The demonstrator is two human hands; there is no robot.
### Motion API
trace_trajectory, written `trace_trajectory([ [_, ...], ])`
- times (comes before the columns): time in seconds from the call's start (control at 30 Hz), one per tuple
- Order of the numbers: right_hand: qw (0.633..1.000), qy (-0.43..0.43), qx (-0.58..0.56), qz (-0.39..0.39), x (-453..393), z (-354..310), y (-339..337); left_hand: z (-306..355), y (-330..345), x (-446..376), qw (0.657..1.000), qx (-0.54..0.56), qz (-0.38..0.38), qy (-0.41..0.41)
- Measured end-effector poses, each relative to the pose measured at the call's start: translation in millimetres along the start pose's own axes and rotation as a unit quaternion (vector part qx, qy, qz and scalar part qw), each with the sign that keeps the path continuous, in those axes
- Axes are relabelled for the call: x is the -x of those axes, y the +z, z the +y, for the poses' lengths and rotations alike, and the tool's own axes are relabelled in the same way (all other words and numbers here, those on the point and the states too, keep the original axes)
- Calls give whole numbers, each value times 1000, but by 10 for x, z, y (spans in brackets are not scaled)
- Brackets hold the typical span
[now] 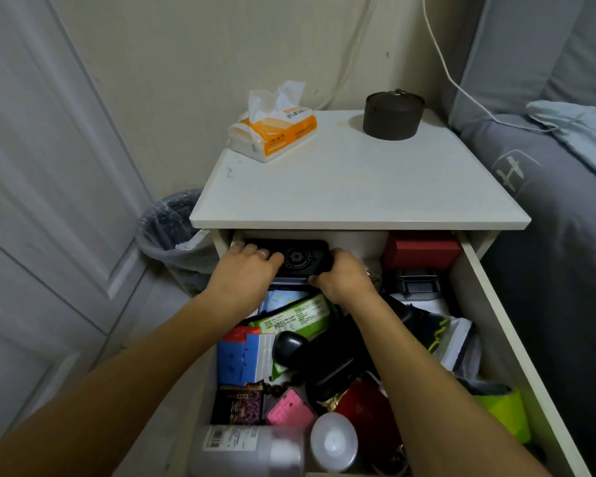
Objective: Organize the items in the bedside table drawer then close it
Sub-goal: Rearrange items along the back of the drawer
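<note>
The white bedside table drawer [489, 304] stands pulled out and crammed with items. At its back left, a flat black box [300, 257] with a round emblem is gripped from both sides: my left hand [246, 270] on its left end, my right hand [341, 277] on its right end. Nearer to me lie a green packet [296, 316], a coloured puzzle cube [243, 356], a black case [327, 366], a pink item [289, 411], a dark patterned box [236, 404], a red tin [365, 407] and a white-capped bottle [248, 445]. A red box [420, 251] sits back right.
The table top [358, 187] carries an orange tissue pack [272, 129] and a round dark container [393, 113]. A lined waste bin [172, 232] stands to the left by a white door [49, 201]. A grey bed [565, 218] borders the right side.
</note>
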State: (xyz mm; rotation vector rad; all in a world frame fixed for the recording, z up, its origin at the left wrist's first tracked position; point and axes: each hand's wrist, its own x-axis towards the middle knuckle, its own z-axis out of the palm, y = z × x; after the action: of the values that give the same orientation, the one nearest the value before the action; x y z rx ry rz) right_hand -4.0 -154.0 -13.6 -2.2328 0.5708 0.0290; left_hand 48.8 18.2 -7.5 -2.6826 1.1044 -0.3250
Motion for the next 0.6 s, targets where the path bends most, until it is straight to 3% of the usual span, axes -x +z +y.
trace_trajectory([
  [0.2, 992, -24, 114, 42, 153, -67, -23, -43, 19, 69, 999, 9, 35, -2],
  [0.27, 988, -26, 146, 39, 197, -93, -53, 14, -28, 105, 999, 25, -6, -21],
  [0.4, 984, -33, 175, 8, 285, -155, -156, 63, -275, 186, 982, 173, -9, -71],
  [0.53, 967, -70, 242, -33, 419, -185, -370, 122, -485, 308, 926, 361, -1, -109],
  [0.6, 953, -81, 284, -70, 572, -106, -460, 251, -577, 346, 913, 396, -31, -91],
])
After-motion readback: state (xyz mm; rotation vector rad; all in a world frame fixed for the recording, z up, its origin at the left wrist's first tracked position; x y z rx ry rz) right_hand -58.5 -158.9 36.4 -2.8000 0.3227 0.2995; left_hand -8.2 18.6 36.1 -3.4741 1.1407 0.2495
